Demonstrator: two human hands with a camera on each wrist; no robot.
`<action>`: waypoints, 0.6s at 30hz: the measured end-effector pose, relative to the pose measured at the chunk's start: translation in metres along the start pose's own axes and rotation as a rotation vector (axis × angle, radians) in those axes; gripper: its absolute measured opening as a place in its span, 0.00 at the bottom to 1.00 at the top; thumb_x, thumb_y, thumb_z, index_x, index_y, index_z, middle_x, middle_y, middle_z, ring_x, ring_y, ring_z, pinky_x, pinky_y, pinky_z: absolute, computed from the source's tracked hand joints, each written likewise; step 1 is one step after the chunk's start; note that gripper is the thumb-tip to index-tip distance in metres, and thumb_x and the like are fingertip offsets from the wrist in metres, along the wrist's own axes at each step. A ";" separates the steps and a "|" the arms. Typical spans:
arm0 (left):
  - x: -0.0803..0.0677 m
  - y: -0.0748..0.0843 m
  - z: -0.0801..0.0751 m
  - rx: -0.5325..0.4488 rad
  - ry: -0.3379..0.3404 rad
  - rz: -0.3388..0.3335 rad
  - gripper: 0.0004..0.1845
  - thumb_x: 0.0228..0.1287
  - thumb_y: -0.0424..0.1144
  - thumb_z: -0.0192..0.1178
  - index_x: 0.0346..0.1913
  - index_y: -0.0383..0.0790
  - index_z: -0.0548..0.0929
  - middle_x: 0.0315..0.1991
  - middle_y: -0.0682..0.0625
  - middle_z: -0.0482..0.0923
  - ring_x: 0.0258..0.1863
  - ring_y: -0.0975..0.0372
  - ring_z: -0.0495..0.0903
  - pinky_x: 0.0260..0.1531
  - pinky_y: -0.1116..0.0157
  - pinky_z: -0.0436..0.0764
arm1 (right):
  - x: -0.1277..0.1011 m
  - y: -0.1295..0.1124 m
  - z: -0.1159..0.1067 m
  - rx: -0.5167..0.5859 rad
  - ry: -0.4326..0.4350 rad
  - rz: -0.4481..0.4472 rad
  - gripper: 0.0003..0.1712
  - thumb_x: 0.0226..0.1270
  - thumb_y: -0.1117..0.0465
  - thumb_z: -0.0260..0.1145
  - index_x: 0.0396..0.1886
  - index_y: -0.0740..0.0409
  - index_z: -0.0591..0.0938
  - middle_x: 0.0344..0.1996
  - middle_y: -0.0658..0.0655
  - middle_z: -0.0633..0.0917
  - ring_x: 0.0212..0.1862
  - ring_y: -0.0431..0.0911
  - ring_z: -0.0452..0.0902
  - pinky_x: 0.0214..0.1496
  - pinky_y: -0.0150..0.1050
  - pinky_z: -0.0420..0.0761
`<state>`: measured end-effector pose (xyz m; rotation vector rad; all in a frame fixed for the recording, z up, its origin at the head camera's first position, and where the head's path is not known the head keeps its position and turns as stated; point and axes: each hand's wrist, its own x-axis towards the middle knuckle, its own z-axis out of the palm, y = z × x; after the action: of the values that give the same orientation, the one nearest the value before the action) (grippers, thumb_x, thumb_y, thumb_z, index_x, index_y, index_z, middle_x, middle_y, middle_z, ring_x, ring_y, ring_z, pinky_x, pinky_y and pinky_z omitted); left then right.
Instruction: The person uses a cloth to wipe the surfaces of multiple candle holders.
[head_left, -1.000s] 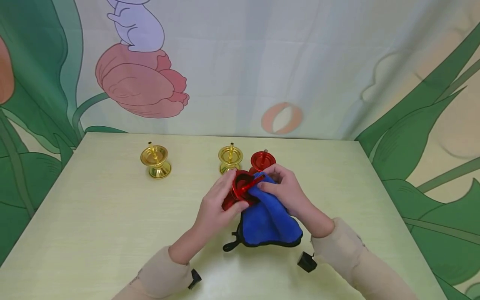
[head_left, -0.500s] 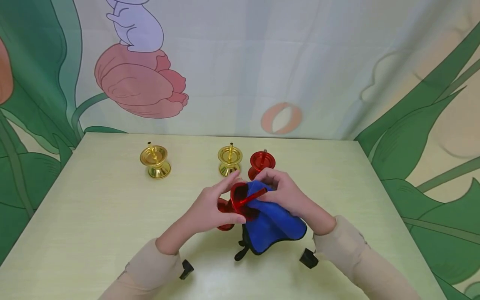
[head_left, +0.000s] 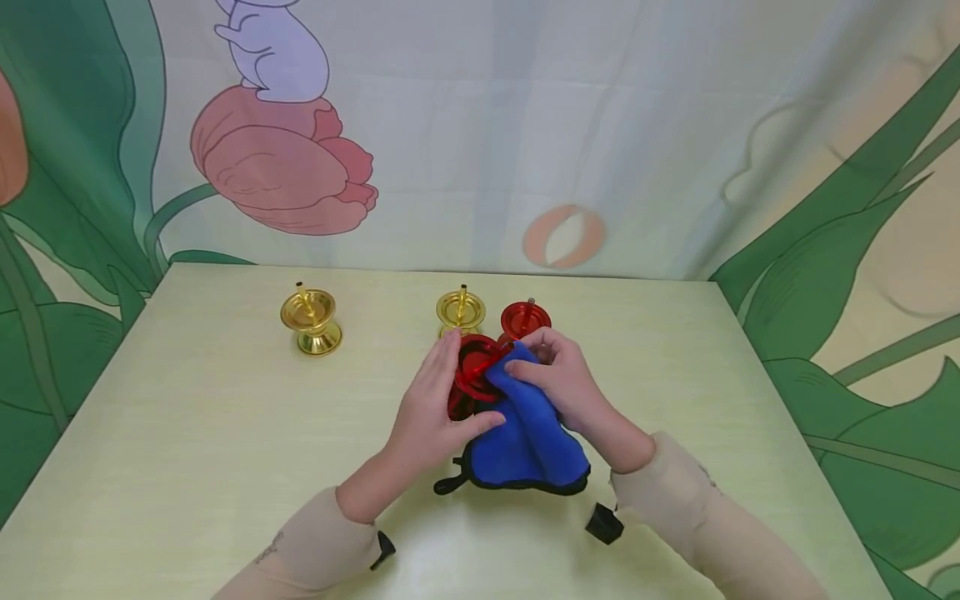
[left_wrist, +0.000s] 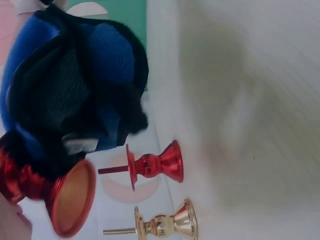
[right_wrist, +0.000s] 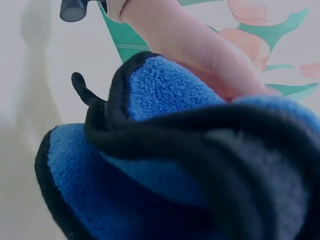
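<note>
A shiny red candle holder (head_left: 471,367), with a shallow dish and a thin tube rising from it, is held tilted by my left hand (head_left: 427,408). Its round base (left_wrist: 73,199) faces the left wrist camera, clear of the table. My right hand (head_left: 566,379) pinches a blue cloth (head_left: 528,446) with black edging, its upper part up against the dish and tube. The cloth's lower part hangs down, showing a small black loop (head_left: 452,483). In the right wrist view the cloth (right_wrist: 165,90) covers the fingers.
Another red candle holder (head_left: 525,318) stands upright just behind the hands. Beside it is a gold one (head_left: 461,308), partly hidden by my left fingers. A second gold holder (head_left: 309,315) stands farther left on the pale table (head_left: 187,433). A printed curtain (head_left: 450,150) hangs behind.
The held red candle holder dipped toward me and left, then came back up and tilted differently. The cloth moved along with it, staying at the dish and tube.
</note>
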<state>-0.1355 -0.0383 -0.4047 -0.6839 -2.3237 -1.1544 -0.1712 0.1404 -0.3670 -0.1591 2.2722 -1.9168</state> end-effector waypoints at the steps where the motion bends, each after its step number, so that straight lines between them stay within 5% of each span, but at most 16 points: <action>1: 0.000 0.001 0.002 0.025 0.018 0.000 0.48 0.49 0.59 0.58 0.65 0.32 0.55 0.65 0.41 0.58 0.65 0.52 0.57 0.58 0.53 0.65 | -0.001 0.000 0.001 -0.010 -0.003 -0.016 0.12 0.52 0.69 0.63 0.36 0.65 0.73 0.27 0.49 0.79 0.31 0.42 0.74 0.32 0.33 0.77; 6: 0.004 0.002 0.003 0.097 0.139 0.067 0.50 0.34 0.46 0.73 0.61 0.28 0.62 0.58 0.38 0.67 0.59 0.51 0.66 0.54 0.56 0.71 | -0.005 -0.005 0.005 -0.060 -0.047 -0.078 0.11 0.52 0.69 0.64 0.35 0.65 0.72 0.30 0.54 0.79 0.32 0.44 0.74 0.31 0.33 0.77; 8: 0.005 0.002 0.000 0.090 0.130 0.093 0.48 0.34 0.49 0.73 0.60 0.29 0.64 0.56 0.39 0.70 0.57 0.52 0.69 0.52 0.58 0.73 | -0.005 -0.007 0.004 -0.088 -0.079 -0.086 0.11 0.51 0.69 0.64 0.34 0.65 0.72 0.31 0.57 0.79 0.31 0.45 0.75 0.31 0.33 0.78; 12: 0.006 0.000 -0.010 0.000 -0.024 0.074 0.47 0.34 0.52 0.72 0.60 0.35 0.66 0.55 0.43 0.72 0.56 0.56 0.70 0.49 0.61 0.75 | -0.002 -0.008 -0.005 -0.177 -0.202 -0.143 0.12 0.51 0.69 0.64 0.36 0.64 0.73 0.34 0.61 0.79 0.33 0.45 0.76 0.36 0.36 0.78; 18: 0.006 0.000 -0.020 -0.231 -0.272 -0.023 0.49 0.34 0.47 0.73 0.64 0.40 0.62 0.56 0.47 0.72 0.46 0.61 0.75 0.33 0.73 0.79 | 0.000 -0.011 -0.013 -0.326 -0.351 -0.255 0.13 0.49 0.70 0.65 0.37 0.62 0.75 0.35 0.59 0.81 0.36 0.46 0.77 0.44 0.39 0.75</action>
<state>-0.1367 -0.0528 -0.3900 -0.9514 -2.4451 -1.4333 -0.1738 0.1507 -0.3538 -0.7921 2.3799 -1.4510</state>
